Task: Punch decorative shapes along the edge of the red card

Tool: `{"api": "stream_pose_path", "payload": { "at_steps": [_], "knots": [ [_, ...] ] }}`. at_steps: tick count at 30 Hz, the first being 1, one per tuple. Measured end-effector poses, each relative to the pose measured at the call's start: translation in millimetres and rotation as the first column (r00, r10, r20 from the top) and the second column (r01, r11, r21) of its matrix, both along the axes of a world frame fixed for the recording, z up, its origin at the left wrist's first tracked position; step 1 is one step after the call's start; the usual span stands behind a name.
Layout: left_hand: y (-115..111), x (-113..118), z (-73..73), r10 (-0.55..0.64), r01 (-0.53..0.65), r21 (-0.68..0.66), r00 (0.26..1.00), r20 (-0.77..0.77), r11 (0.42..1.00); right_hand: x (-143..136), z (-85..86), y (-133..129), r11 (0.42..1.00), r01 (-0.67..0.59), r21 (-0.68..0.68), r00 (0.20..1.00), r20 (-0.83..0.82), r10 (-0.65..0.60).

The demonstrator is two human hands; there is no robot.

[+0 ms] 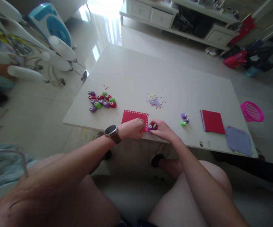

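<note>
A sheet of red paper with punched holes along its top and right edges lies at the table's near edge. My left hand, wearing a watch on its wrist, rests over the paper's lower part with its fingers curled onto it. Closed around a small purple craft punch is my right hand, at the paper's lower right corner. The punch touches the paper's edge; how far the paper sits in it is hidden by my fingers. Beyond the paper lies a heap of punched-out paper bits, mostly lilac and yellow.
Several purple, green and red punches stand in a group on the left; three more punches are on the right. Further right are a stack of red paper and lilac sheets. A pink basket stands past the white table's right edge.
</note>
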State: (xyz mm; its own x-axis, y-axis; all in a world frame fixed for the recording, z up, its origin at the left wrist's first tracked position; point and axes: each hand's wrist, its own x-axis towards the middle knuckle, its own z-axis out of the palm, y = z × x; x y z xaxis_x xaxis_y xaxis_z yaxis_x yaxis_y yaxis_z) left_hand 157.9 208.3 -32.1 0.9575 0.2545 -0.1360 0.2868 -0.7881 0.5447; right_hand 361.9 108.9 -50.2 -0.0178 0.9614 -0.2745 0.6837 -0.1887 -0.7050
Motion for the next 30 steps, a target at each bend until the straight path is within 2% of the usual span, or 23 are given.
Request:
{"api": "stream_pose_path", "payload": {
  "at_steps": [19, 30],
  "knots": [
    [0.3, 0.4, -1.0, 0.008, -0.008, -0.009, 1.000, 0.004, 1.000, 0.8, -2.7, 0.0, 1.000, -0.014, 0.003, 1.000, -0.002, 0.014],
    [-0.5, 0.4, 0.0, 0.004, -0.004, 0.005, 1.000, -0.007, 1.000, -0.5, 1.2, -0.8, 1.000, -0.002, -0.002, 1.000, -0.007, 0.002]
  ]
}}
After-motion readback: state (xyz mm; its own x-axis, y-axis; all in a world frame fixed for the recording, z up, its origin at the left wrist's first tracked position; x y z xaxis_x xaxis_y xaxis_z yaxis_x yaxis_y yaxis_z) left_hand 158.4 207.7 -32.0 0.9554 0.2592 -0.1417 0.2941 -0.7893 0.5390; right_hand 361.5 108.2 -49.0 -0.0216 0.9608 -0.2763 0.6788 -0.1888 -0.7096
